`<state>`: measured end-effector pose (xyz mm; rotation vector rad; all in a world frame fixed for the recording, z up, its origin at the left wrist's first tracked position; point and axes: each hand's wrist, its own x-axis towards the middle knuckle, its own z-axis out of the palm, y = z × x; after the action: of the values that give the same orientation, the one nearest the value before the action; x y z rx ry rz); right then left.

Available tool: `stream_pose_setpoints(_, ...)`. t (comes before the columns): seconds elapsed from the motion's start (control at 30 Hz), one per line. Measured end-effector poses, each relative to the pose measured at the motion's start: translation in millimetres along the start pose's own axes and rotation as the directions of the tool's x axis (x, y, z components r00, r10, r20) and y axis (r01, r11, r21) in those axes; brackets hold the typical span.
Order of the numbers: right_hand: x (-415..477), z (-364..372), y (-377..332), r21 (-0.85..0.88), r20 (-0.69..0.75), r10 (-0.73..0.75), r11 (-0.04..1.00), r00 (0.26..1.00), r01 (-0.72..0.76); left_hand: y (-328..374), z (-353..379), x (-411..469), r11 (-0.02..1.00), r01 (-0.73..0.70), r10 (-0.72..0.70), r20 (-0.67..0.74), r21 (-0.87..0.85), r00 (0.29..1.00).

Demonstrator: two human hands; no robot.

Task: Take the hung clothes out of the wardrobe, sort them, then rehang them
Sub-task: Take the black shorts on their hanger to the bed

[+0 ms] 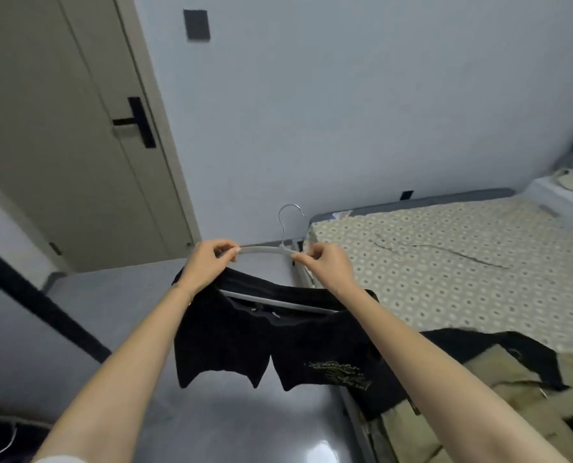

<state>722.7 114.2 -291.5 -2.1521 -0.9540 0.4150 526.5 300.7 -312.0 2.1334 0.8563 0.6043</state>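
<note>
A grey hanger with a metal hook is held out in front of me above the floor. My left hand pinches its left arm and my right hand pinches its right arm near the hook. Black shorts with a gold print on one leg drape over the hanger's lower bar and hang down between my forearms. More clothes, a black piece and khaki garments, lie piled on the near corner of the bed.
The bed with a patterned cover fills the right side. A beige door with a black handle stands at the left. Grey floor lies below my arms. A white nightstand is at the far right.
</note>
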Motion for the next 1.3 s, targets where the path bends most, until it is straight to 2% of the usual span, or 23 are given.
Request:
stream_pose_setpoints(0.17, 1, -61, 58, 0.029, -0.163, 0.187, 0.982, 0.969, -0.185, 49, 80, 64, 0.988, -0.117, 0.136, 0.220, -0.101, 0.966)
stream_pose_setpoints(0.3, -12, -104, 101, 0.106, -0.258, 0.355, 0.935, 0.898, -0.339, 92, 148, 99, 0.967, -0.207, 0.250, 0.398, -0.149, 0.883)
stream_pose_setpoints(0.5, -60, -154, 157, 0.175, -0.420, 0.544, 0.834, 0.727, -0.523, 166, 244, 116, 0.911, -0.348, 0.405, 0.644, -0.222, 0.649)
stream_pose_setpoints(0.7, -129, -199, 198, 0.275, -0.547, 0.650, 0.734, 0.527, -0.621, 237, 338, 93, 0.826, -0.444, 0.536, 0.729, -0.348, 0.426)
stream_pose_setpoints(0.87, -183, -245, 237, 0.330, -0.623, 0.687, 0.665, 0.374, -0.671, 298, 410, 57, 0.791, -0.436, 0.578, 0.761, -0.430, 0.297)
stream_pose_setpoints(1.0, -209, -281, 281, 0.332, -0.661, 0.683, 0.639, 0.312, -0.694, 339, 464, 34, 0.776, -0.426, 0.595, 0.766, -0.466, 0.245)
stream_pose_setpoints(1.07, -218, -298, 307, 0.345, -0.650, 0.695, 0.630, 0.307, -0.696, 354, 492, 25, 0.776, -0.426, 0.592, 0.771, -0.466, 0.235)
stream_pose_setpoints(1.2, -224, -328, 363, 0.381, -0.621, 0.727, 0.607, 0.294, -0.697, 377, 547, 15, 0.776, -0.443, 0.587, 0.770, -0.449, 0.249)
stream_pose_setpoints(1.3, -224, -343, 400, 0.376, -0.584, 0.749, 0.591, 0.312, -0.714, 386, 582, 10, 0.801, -0.435, 0.553, 0.787, -0.412, 0.272)
